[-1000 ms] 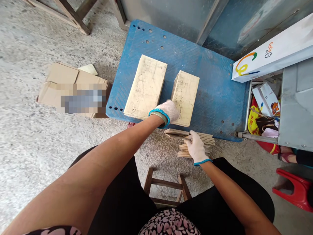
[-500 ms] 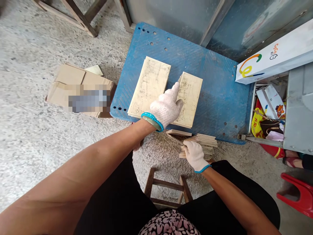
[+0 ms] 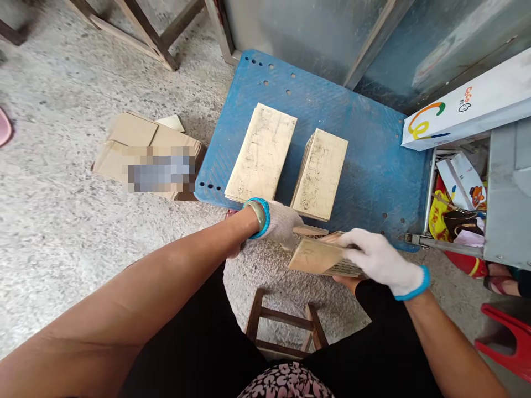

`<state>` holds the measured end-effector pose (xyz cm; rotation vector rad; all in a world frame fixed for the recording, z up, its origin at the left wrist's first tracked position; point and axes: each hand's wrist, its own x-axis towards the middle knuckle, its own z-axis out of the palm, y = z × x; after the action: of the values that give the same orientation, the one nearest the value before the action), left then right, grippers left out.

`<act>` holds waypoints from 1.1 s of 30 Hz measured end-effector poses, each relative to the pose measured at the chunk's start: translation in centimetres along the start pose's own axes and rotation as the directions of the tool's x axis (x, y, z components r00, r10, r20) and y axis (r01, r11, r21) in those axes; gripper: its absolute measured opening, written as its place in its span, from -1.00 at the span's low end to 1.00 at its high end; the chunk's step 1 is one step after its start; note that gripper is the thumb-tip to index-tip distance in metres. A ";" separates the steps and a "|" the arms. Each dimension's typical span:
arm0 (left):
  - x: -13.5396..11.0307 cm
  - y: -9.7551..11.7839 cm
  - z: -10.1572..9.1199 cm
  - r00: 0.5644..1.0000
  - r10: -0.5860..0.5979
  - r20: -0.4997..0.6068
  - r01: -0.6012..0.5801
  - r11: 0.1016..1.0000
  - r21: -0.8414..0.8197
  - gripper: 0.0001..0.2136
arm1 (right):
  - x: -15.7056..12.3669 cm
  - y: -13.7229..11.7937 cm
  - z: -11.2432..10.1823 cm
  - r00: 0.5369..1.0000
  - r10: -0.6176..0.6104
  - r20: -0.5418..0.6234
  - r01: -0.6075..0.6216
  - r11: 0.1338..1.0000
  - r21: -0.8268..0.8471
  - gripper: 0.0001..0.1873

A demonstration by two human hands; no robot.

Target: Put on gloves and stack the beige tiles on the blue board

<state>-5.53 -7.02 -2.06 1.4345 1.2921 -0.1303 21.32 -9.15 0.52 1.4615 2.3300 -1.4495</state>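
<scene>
My right hand (image 3: 379,260), in a white glove with a blue cuff, grips a thin wooden board (image 3: 315,257) by its right end, tilted with its broad face up. Behind and below that board, a stack of similar boards (image 3: 344,270) shows its edges. My left hand (image 3: 284,224), gloved and wearing a bangle, is at the near edge of the blue platform, by the left end of another board (image 3: 311,230). Its fingers are blurred and partly hidden. Two piles lie on the platform: a wider pile of boards (image 3: 262,152) and a narrower pile (image 3: 321,174) to its right.
The blue platform (image 3: 369,166) carries both piles. A cardboard box (image 3: 133,132) sits on the floor at left. At right are a white paper bag (image 3: 468,105), a metal cabinet (image 3: 510,193) and a red stool (image 3: 504,337). A wooden stool (image 3: 286,315) stands between my legs.
My left hand has drawn back from the narrower pile to the platform's near edge. My right hand has moved right, and the board in it now shows its broad face.
</scene>
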 end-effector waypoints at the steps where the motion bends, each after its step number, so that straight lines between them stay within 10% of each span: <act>1: 0.0 0.2 0.1 0.994 0.042 0.104 -0.039 0.999 -0.027 -0.69 | -0.4 -0.3 -1.6 1.000 0.013 -0.020 -0.011 0.999 0.051 -0.85; 4: 0.2 1.2 0.8 0.937 0.184 0.297 -0.115 0.965 -0.236 -0.74 | -0.6 -0.7 -5.7 0.987 0.088 -0.133 -0.056 0.972 0.227 -0.83; 7: 1.0 2.2 2.0 0.933 0.274 0.231 -0.123 0.850 -0.513 -0.78 | 1.2 -0.4 -7.3 0.914 0.181 -0.363 0.004 0.891 0.455 -0.71; 11: 2.5 3.1 2.7 0.942 0.326 0.080 -0.137 0.591 -0.795 -0.72 | 4.4 0.5 -4.2 0.723 0.352 -0.594 0.226 0.693 0.685 -0.64; 14: 3.6 3.5 1.9 0.957 0.285 0.050 -0.103 0.497 -0.862 -0.67 | 5.7 1.3 -0.7 0.731 0.424 -0.535 0.145 0.669 0.729 -0.59; 19: 5.6 4.2 -0.8 0.990 -0.019 -0.138 -0.081 0.728 -0.681 -0.66 | 8.6 2.7 0.3 0.793 0.321 -0.518 0.194 0.672 0.715 -0.57; 24: 7.2 5.1 -2.6 0.851 -0.154 -0.502 -0.060 0.921 -0.385 -0.76 | 13.5 4.3 -1.0 0.696 0.354 -0.625 0.237 0.709 0.664 -0.58; 33: 8.5 4.4 -2.5 0.862 -0.180 -0.473 0.012 0.941 -0.337 -0.74 | 17.0 7.6 0.6 0.649 0.354 -0.674 0.078 0.850 0.521 -0.57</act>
<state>-0.37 1.07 -4.29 1.1494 1.7181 0.4016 17.08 3.09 -12.91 2.8168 2.1142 -1.7264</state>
